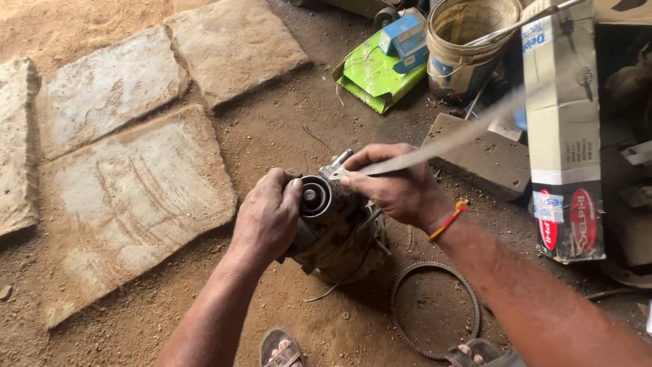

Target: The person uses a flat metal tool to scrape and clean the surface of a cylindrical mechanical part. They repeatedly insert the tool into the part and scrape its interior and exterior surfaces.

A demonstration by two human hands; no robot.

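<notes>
Grimy motor unit (336, 234) on dirt floor, left hand (266, 217) gripping its pulley end, right hand (397, 187) clasping a flat metal blade (441, 146) just above it

Grimy motor housing (336, 234) upright on dirt; blurred metal strip (441, 146) across it.

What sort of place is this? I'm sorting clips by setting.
Probably a rough roadside repair workshop. The dirt floor with stone slabs, a greasy motor part gripped by the left hand, a toothed ring gear on the ground and parts boxes all suggest it.
</notes>
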